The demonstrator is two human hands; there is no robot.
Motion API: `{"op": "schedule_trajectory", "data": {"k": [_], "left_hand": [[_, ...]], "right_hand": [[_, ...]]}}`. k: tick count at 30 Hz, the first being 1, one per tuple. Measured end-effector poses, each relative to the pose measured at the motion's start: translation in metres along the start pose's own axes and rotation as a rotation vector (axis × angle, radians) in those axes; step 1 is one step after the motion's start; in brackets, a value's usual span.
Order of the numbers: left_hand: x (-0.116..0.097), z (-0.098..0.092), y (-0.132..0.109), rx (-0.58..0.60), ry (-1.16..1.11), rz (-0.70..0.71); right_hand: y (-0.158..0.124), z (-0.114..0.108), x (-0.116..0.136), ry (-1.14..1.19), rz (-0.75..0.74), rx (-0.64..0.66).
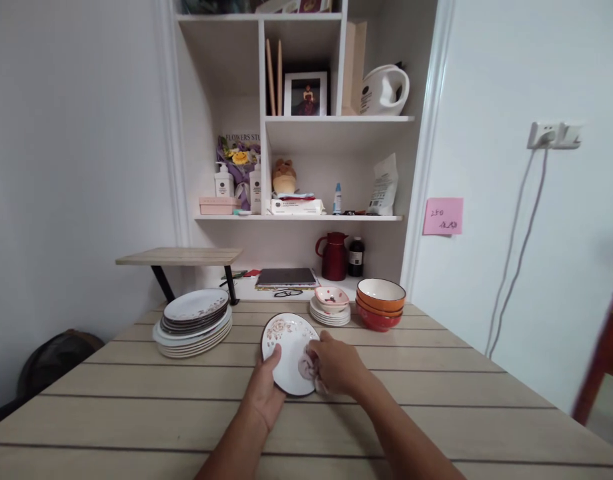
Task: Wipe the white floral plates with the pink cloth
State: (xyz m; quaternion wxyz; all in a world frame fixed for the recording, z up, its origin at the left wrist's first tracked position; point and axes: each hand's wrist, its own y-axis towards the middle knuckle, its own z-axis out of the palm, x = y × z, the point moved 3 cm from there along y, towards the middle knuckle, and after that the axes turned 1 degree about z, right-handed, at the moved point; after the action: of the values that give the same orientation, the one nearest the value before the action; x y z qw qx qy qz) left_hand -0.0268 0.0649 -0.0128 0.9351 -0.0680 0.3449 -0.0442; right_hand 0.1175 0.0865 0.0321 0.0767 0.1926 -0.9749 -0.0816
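Observation:
A small white plate [287, 363] with a dark rim and a brown floral print is tilted toward me above the table. My left hand [267, 393] grips its lower left edge, thumb on the face and fingers underneath. Bunched in my right hand [339, 363] is a pale pinkish cloth [309, 367], pressed against the right side of the plate's face. The fingers of my right hand are closed round the cloth and partly hide it.
Stacked plates [196, 307] stand at the left, beside a small raised wooden shelf [179, 256]. Behind the plate are small dishes [331, 313] and stacked bowls [380, 307]. Farther back lie a laptop [287, 277] and glasses [287, 293], near a red jug [335, 257].

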Motion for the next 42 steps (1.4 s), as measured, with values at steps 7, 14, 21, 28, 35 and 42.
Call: {"op": "schedule_trajectory", "data": {"k": [7, 14, 21, 28, 35, 42], "left_hand": [[-0.003, 0.000, 0.005, 0.069, -0.055, -0.075], [-0.003, 0.003, 0.006, 0.105, 0.026, -0.085], [-0.001, 0.006, -0.001, 0.116, 0.070, -0.179], [0.002, 0.005, 0.004, 0.201, 0.062, -0.149], [0.003, 0.006, 0.003, 0.260, 0.012, -0.133], [-0.001, 0.005, 0.002, 0.253, -0.009, -0.119]], "right_hand": [[-0.008, 0.005, 0.027, 0.140, -0.201, -0.003], [0.017, 0.014, 0.014, 0.317, 0.041, -0.163], [0.024, 0.012, -0.009, 0.231, 0.284, -0.263], [0.028, 0.010, 0.018, 0.313, 0.048, -0.274], [0.021, 0.008, 0.035, 0.495, -0.257, -0.209], [0.003, 0.005, 0.030, 0.583, -0.456, 0.080]]}}
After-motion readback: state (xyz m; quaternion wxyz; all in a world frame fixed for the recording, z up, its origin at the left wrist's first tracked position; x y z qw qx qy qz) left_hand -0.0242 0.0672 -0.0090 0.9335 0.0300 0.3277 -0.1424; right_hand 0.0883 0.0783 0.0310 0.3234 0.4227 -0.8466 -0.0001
